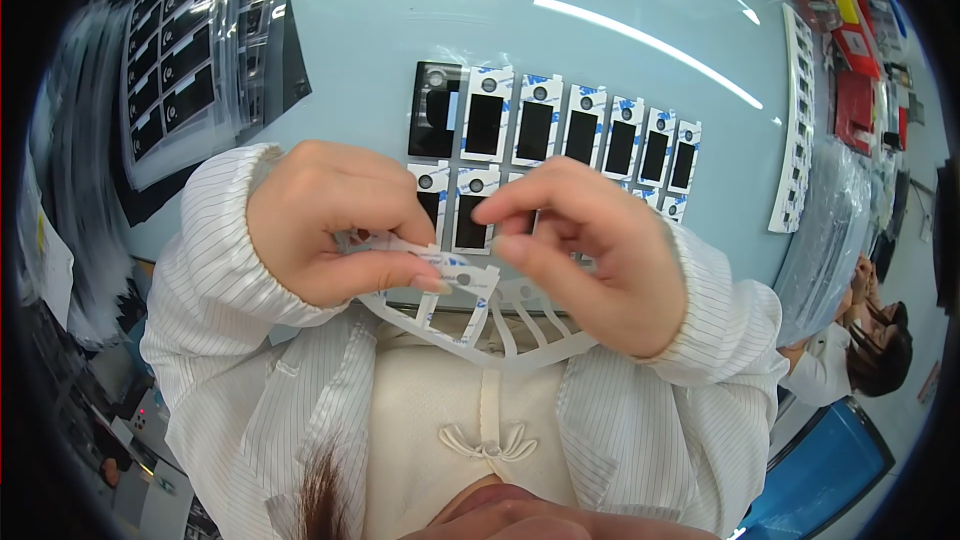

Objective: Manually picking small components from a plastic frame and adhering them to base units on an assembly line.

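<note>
My left hand (340, 225) pinches a strip of white adhesive frames with blue print (462, 278) between thumb and fingers. The strip's pale backing web (510, 352) sags in front of my chest. Just right of the strip is my right hand (605, 255), its thumb and index finger apart with nothing visible between them. Beyond both hands, small black panels stand in two rows, several wearing white-and-blue adhesive frames (487, 115). A black panel (434, 110) at the far left of the back row shows no such frame. My hands partly cover the nearer row.
Trays of black panels (165, 60) under transparent plastic lie at the left. A white strip with dark marks (793, 130) lies along the table's right side, beside plastic wrapping (830, 240). Red boxes (850, 30) stand at the far right. Another person (850, 355) sits at the right.
</note>
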`<state>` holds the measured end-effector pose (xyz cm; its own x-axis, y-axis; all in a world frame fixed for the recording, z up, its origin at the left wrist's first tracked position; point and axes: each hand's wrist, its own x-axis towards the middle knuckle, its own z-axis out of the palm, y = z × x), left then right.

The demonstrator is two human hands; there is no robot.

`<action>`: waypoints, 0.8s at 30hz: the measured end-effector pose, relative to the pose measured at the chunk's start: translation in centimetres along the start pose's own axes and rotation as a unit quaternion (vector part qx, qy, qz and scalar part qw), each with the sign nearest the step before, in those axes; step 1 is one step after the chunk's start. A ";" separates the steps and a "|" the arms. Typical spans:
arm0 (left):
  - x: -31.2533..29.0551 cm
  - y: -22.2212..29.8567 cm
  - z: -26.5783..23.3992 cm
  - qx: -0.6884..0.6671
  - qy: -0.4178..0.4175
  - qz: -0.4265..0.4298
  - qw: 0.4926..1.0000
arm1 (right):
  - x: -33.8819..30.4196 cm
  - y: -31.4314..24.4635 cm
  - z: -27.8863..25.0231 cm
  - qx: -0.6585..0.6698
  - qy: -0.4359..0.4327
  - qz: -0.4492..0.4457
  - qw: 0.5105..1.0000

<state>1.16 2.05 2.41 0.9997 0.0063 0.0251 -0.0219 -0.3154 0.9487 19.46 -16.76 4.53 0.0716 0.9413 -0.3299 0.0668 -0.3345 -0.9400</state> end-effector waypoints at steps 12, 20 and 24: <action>-0.2 -0.3 -0.2 -0.008 -0.002 -0.006 1.000 | 0.2 -2.1 0.3 -0.132 -0.032 -0.034 0.990; -0.5 0.4 -0.3 0.000 0.003 -0.012 1.000 | -0.3 -2.1 0.8 -0.137 -0.013 -0.036 0.990; -0.3 0.1 -0.6 0.066 0.022 -0.004 0.998 | -0.2 -2.2 0.8 -0.165 -0.005 -0.091 0.982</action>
<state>0.81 2.55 2.68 0.9981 0.0503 0.0344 -0.0090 -0.4376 0.8991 18.54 -16.16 6.56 0.0180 0.9867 -0.1613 0.3957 -0.1552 -0.9052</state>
